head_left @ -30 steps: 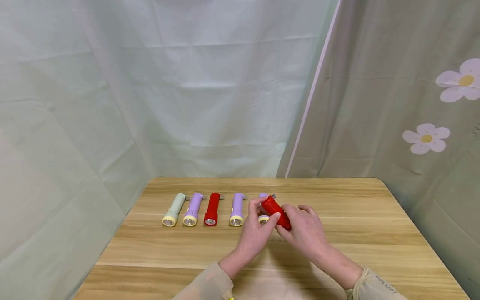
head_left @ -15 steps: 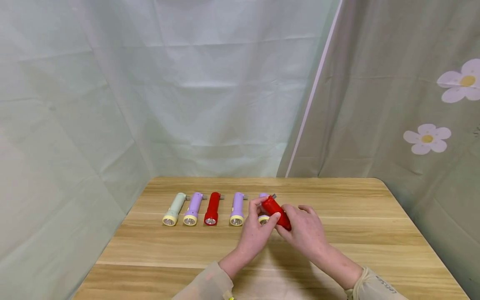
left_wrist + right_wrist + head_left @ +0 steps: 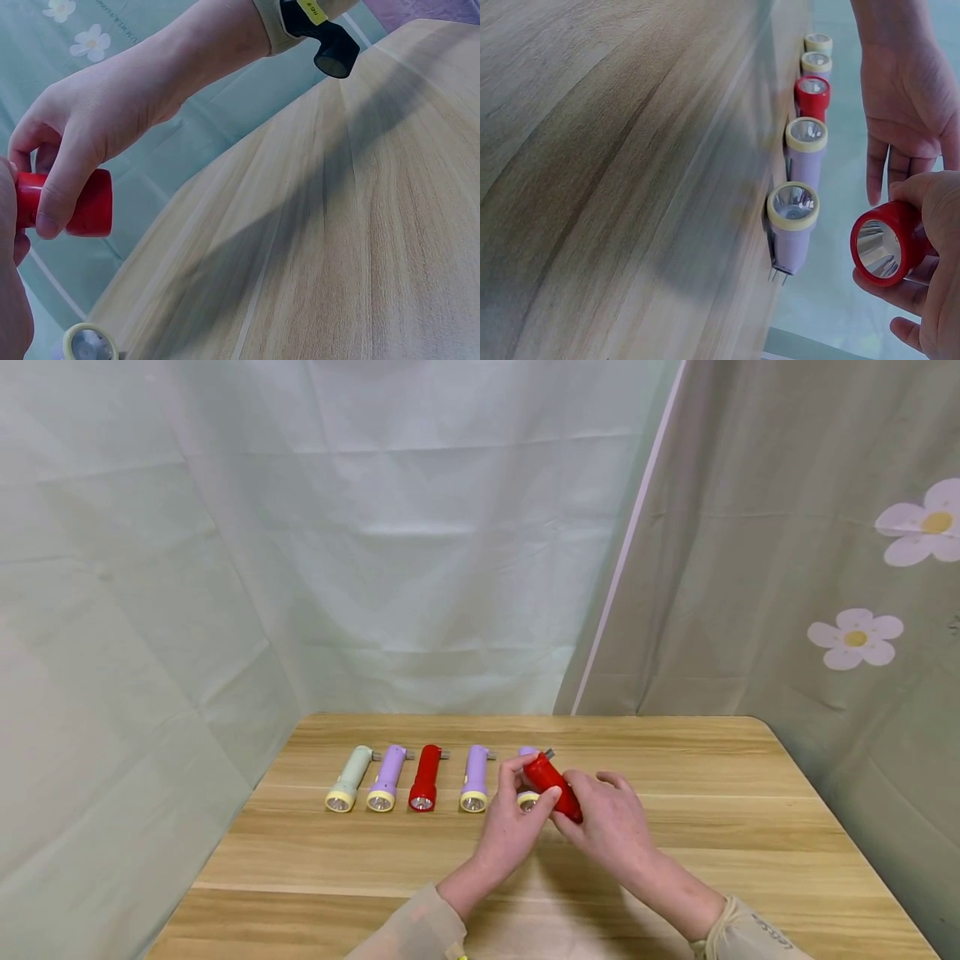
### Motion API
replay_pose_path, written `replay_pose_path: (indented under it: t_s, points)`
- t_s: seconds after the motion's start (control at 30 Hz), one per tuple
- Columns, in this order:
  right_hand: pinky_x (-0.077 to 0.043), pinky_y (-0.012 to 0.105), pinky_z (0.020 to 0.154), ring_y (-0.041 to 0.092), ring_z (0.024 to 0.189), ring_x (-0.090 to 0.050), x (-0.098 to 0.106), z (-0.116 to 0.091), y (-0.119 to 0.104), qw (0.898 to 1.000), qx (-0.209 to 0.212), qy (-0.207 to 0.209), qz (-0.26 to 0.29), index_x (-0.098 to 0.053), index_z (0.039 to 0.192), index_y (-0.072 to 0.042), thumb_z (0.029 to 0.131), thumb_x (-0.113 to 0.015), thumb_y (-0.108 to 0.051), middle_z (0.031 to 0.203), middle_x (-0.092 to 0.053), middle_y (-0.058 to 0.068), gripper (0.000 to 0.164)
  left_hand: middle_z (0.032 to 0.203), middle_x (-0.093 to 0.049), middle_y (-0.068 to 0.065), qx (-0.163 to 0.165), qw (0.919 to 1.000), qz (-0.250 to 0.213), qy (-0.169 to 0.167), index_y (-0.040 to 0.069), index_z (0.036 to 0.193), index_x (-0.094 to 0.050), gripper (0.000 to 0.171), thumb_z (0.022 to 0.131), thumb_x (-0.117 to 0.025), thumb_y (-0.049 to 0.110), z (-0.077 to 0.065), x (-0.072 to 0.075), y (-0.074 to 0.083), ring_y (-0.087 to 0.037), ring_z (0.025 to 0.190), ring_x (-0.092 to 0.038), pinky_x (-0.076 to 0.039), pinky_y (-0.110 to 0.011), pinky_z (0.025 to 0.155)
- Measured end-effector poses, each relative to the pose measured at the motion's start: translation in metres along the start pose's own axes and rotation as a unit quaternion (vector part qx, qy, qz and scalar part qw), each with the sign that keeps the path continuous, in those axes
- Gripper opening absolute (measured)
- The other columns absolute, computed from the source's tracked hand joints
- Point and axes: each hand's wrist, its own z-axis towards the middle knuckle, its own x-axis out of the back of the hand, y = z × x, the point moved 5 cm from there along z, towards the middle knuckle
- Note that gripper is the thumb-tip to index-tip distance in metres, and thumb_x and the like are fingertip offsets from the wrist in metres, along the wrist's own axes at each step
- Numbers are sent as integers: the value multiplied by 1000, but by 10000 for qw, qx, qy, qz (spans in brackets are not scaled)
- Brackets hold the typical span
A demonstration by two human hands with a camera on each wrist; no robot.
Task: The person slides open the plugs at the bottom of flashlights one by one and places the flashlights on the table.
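Note:
A red flashlight (image 3: 542,772) is held above the table between both hands, tilted, its metal plug prongs (image 3: 550,753) sticking out at the far end. My left hand (image 3: 510,827) pinches it near the prong end between thumb and fingers. Around the lamp end curl the thumb and fingers of my right hand (image 3: 613,822). In the right wrist view its reflector (image 3: 879,249) looks unlit. Just behind the hands lies a purple flashlight (image 3: 791,240), mostly hidden from the head view.
Left of the hands, a row lies on the wooden table (image 3: 360,860): a pale green flashlight (image 3: 352,777), a purple flashlight (image 3: 390,772), another red flashlight (image 3: 426,772) and another purple flashlight (image 3: 476,770). Their lamps face the near edge. Curtains (image 3: 450,568) hang around the table.

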Motion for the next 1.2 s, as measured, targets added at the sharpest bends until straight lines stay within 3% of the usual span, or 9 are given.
replay_pose_path:
  t_s: [0.53,0.97,1.2]
  points:
    - [-47,49,95,4,55,-48,0,-1,0,9999,124,46,12,-60,99,-15,80,-85,-28,71,-55,-12,34,123,-63,1,-2,10000,-4,-90,33,145,-38,55,100,-68,32,-2,1,0,-18,111,-58,-56,-32,86]
    - [-48,49,94,3,54,-47,-2,-2,0,9999,120,109,21,-60,98,-15,79,-85,-28,68,-53,-12,34,120,-64,-1,-165,9998,33,-51,32,145,-38,54,100,-68,32,-1,0,-1,-19,110,-58,-55,-35,87]
    - [-48,49,95,3,55,-48,-2,-2,1,10000,86,-6,21,-59,98,-17,81,-83,-29,69,-53,-13,32,121,-64,-2,-90,9999,-1,-72,31,146,-39,54,100,-68,31,-2,0,0,-20,110,-58,-55,-37,88]
